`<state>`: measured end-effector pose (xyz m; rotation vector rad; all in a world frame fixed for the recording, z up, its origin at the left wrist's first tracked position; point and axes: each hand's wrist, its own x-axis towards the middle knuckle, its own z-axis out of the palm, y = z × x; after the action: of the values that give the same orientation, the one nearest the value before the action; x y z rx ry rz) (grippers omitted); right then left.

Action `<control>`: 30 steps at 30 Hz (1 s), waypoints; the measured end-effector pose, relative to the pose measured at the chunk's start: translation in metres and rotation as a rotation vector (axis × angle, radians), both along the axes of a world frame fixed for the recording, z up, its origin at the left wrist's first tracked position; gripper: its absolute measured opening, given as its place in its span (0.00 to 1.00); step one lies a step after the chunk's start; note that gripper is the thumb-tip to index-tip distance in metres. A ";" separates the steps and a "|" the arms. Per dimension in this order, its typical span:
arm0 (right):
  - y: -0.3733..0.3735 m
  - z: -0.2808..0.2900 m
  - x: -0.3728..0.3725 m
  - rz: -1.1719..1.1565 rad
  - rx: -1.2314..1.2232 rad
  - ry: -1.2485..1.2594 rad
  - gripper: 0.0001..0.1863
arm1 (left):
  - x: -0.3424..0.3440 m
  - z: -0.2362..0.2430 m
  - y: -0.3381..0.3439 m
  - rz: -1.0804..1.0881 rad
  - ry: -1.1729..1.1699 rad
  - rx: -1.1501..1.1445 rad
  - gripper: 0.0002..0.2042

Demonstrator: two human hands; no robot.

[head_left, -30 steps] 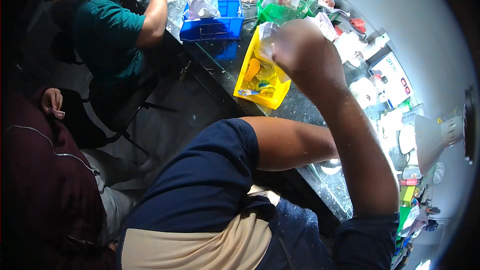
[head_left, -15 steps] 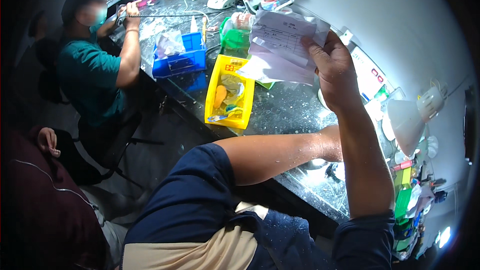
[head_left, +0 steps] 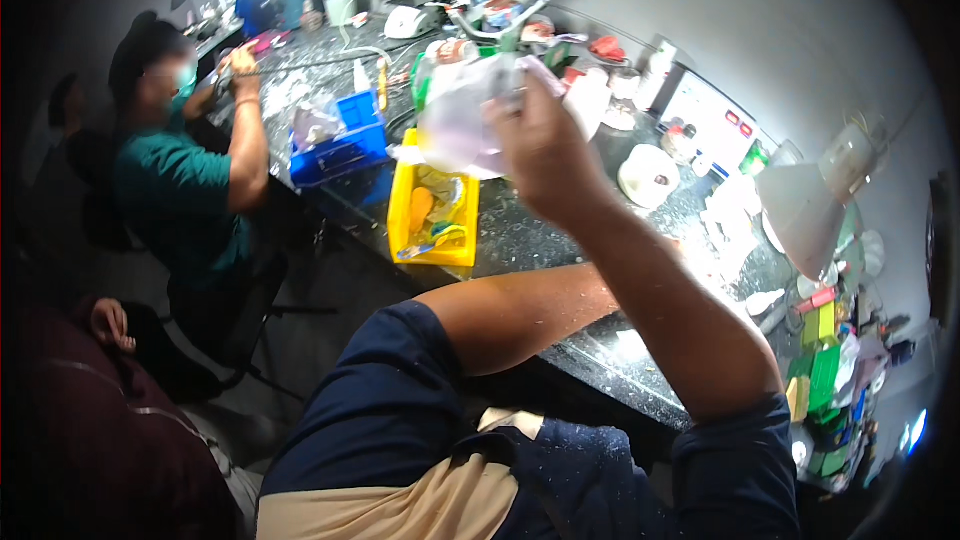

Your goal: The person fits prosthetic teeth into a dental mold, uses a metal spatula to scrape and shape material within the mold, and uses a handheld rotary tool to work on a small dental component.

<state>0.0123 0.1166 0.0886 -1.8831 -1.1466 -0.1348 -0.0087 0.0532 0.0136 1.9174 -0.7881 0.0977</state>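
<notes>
My right hand (head_left: 545, 145) is closed on some sheets of paper (head_left: 455, 125), held up over the bench. The sheets are smeared by motion and cover the far end of a yellow bin (head_left: 400, 205). Inside that bin lie an orange piece (head_left: 421, 208), clear plastic and a small blue-and-yellow item. My left forearm (head_left: 520, 310) rests across the bench's near edge. Behind my right forearm my left hand is mostly hidden, so its fingers do not show.
A blue bin (head_left: 345, 155) holding a plastic bag stands left of the yellow one. A white roll (head_left: 648, 178) and a lamp (head_left: 800, 205) are on the right. At the bench's left, a person in a green shirt (head_left: 190, 170) works; another person's maroon sleeve (head_left: 70, 390) is near my left.
My right hand has swung left with the paper, closer to the yellow bin. The white roll and jars behind are now uncovered. My left forearm stays on the bench; the view has shifted slightly.
</notes>
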 end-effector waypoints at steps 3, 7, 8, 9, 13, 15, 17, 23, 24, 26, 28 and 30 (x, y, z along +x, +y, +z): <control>0.009 -0.021 -0.015 0.249 -0.028 -0.060 0.20 | 0.006 0.003 -0.003 -0.009 0.018 0.033 0.15; -0.007 -0.019 -0.035 0.265 -0.233 -0.058 0.36 | 0.014 0.008 -0.015 0.011 0.098 0.081 0.14; -0.013 -0.020 -0.033 0.275 -0.254 -0.157 0.40 | 0.016 0.010 -0.021 0.016 0.123 0.094 0.13; -0.026 -0.015 -0.036 0.235 -0.257 -0.215 0.42 | 0.019 0.012 -0.027 0.005 0.125 0.110 0.13; -0.067 -0.002 -0.049 0.311 -0.313 -0.115 0.40 | 0.033 -0.006 -0.025 0.043 -0.086 0.128 0.13; -0.098 -0.002 -0.062 0.298 -0.193 -0.147 0.37 | 0.032 -0.007 -0.019 0.070 -0.071 0.150 0.13; -0.147 -0.004 -0.069 0.225 -0.104 -0.185 0.36 | 0.030 -0.002 -0.018 0.079 0.041 0.134 0.11; -0.329 -0.011 -0.071 -0.274 0.107 -0.077 0.15 | 0.036 -0.001 -0.030 0.050 -0.046 0.254 0.11; -0.352 -0.014 -0.074 -0.357 0.108 0.035 0.14 | 0.035 -0.001 -0.030 0.078 -0.056 0.227 0.12; -0.398 -0.024 -0.072 -0.470 0.114 0.083 0.13 | 0.035 -0.004 -0.033 0.135 -0.052 0.216 0.16; -0.438 -0.021 -0.069 -0.567 0.013 0.019 0.13 | 0.039 -0.011 -0.029 0.134 -0.125 0.203 0.13; -0.470 -0.026 -0.069 -0.686 0.022 -0.076 0.14 | 0.039 -0.010 -0.035 0.143 -0.152 0.201 0.10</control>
<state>-0.0569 -0.3539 0.0622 -2.1935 -0.4983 -0.5979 0.0305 0.0178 0.0033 2.1767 -0.7842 0.2626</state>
